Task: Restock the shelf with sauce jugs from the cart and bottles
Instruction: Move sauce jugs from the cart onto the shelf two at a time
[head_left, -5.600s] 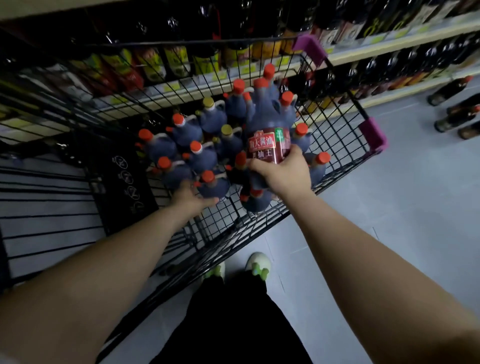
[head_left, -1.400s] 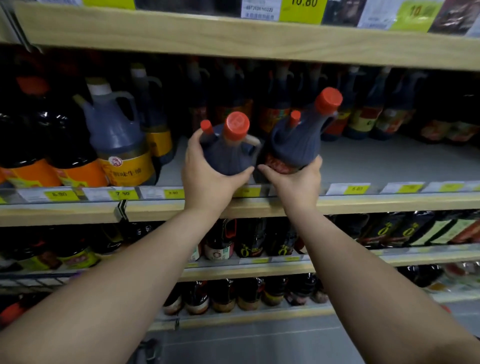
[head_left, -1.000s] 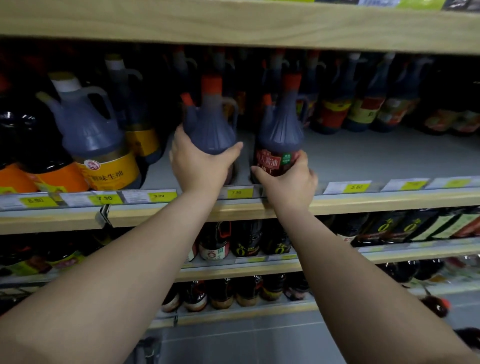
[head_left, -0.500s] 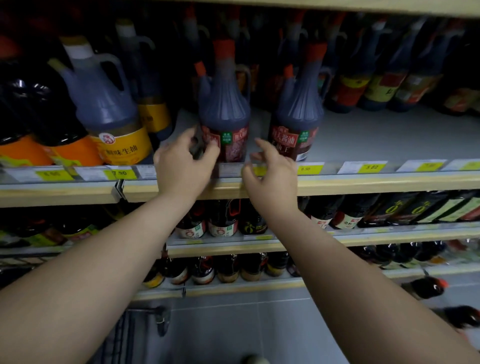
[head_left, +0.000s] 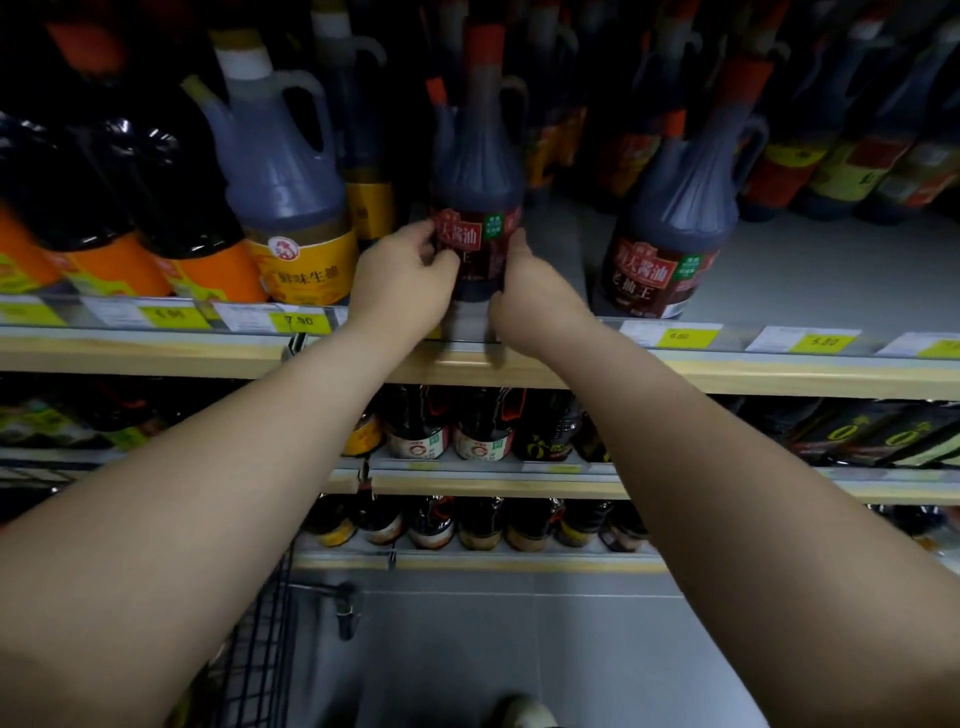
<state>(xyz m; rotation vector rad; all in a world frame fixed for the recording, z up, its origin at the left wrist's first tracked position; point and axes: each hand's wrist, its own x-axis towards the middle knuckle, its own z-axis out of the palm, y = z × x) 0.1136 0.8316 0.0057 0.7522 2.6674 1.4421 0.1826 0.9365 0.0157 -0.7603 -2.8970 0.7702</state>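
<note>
Head view: L hand (head_left: 402, 278) + R hand (head_left: 537, 299) curled round label band of sauce jug (head_left: 475, 176), one each side. Jug upright, long axis vertical, on shelf (head_left: 779, 376) nr front edge, straight ahead of both hands; twin jug (head_left: 670, 234) apart to R.

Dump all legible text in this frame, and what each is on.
"大酱油": red label of the held sauce jug, gripped by the left hand and right hand.
"大酱油" and "老抽王": red label of the neighbouring sauce jug to its right.
"鲜味生抽": yellow-label jug.
"7.90": left price tag.
"5.80": right price tag.
Other price tags, green label patches and lower-shelf bottle labels: too blurred to read.
</note>
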